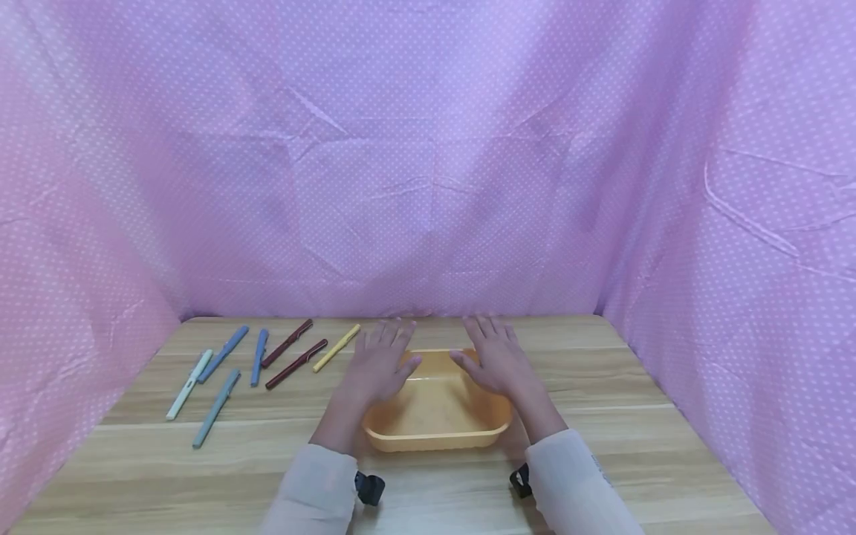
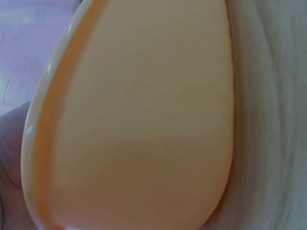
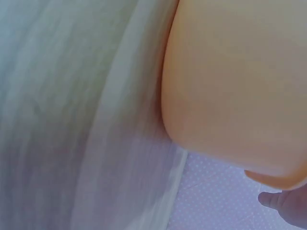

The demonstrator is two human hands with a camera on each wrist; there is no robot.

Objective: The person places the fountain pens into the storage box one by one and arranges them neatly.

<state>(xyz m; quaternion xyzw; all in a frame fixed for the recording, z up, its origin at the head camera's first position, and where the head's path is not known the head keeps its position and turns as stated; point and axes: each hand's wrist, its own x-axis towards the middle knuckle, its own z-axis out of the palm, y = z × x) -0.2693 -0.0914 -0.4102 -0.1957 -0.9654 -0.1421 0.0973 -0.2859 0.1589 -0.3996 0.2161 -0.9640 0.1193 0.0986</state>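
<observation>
An orange-yellow plastic tray (image 1: 438,412) with rounded corners sits on the wooden table, nothing lying in it. Over its left side my left hand (image 1: 377,368) is held with fingers straight and pointing away from me, thumb towards the tray's middle. Mirroring it, my right hand (image 1: 498,362) lies over the right rim, fingers spread and straight. Neither hand curls round anything. The left wrist view is filled by the tray's outer wall (image 2: 144,96), with part of the hand at the left edge. In the right wrist view, fingers show beside the rim at lower right.
Left of the tray lie several pens: a mint one (image 1: 189,385), a teal one (image 1: 217,409), two blue ones, two dark red ones and a yellow one (image 1: 337,348). Pink dotted cloth (image 1: 428,186) encloses the table's back and sides.
</observation>
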